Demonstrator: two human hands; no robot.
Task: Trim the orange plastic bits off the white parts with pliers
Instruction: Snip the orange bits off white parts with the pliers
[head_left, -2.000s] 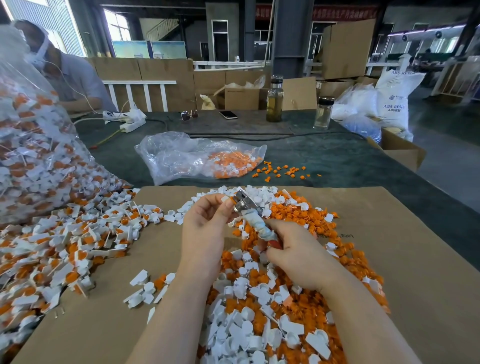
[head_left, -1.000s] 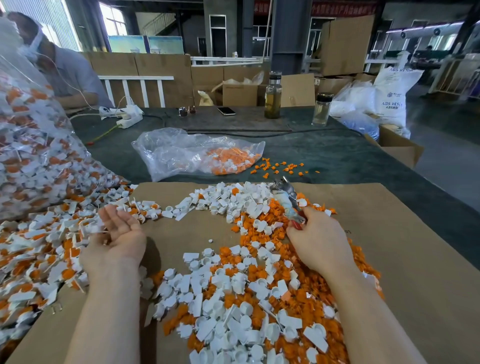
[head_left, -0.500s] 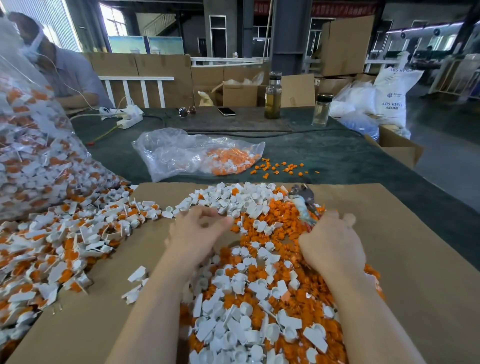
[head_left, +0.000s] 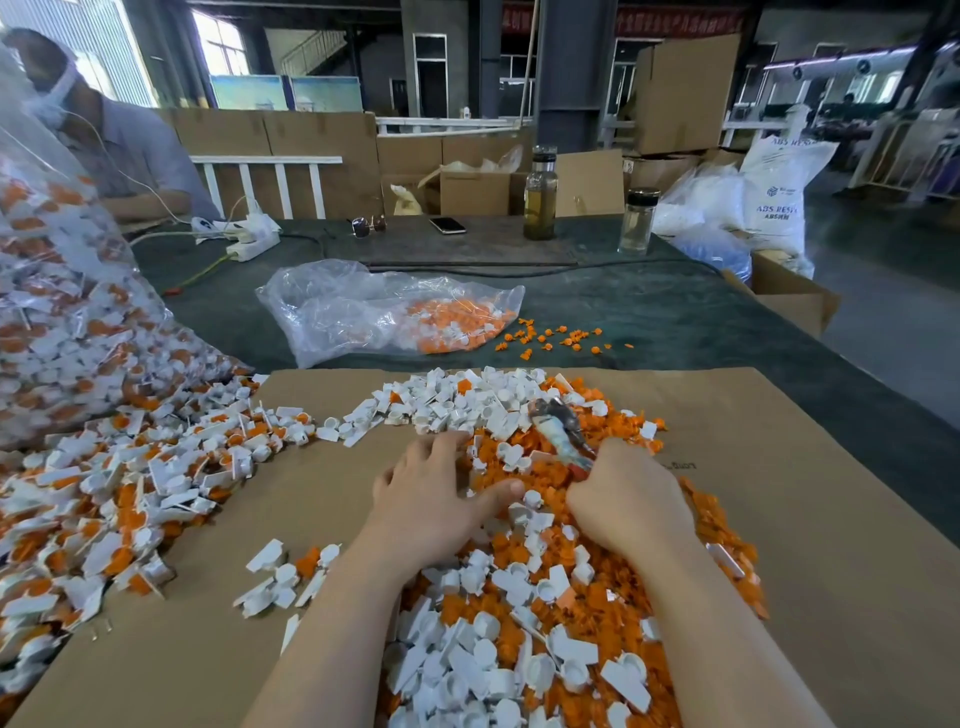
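My right hand (head_left: 626, 506) grips the pliers (head_left: 558, 428), whose jaws point up and away over the heap. My left hand (head_left: 434, 496) lies palm down with fingers spread on the middle heap of trimmed white parts and orange bits (head_left: 519, 613); it holds nothing that I can see. A pile of untrimmed white-and-orange parts (head_left: 104, 499) spreads over the left side of the cardboard sheet (head_left: 805, 519). More white parts (head_left: 457, 400) lie at the heap's far edge.
A big clear bag of untrimmed parts (head_left: 57, 312) stands at the left. A smaller plastic bag (head_left: 384, 312) with orange bits lies beyond the cardboard, loose orange bits (head_left: 556, 338) beside it. Two bottles (head_left: 540, 195), a phone (head_left: 447, 225) and a power strip (head_left: 249, 236) sit farther back. A person (head_left: 104, 135) sits at far left.
My left hand went out to the left pile with an open palm, then came back and now presses flat on the middle heap. My right hand with the pliers drew slightly closer.
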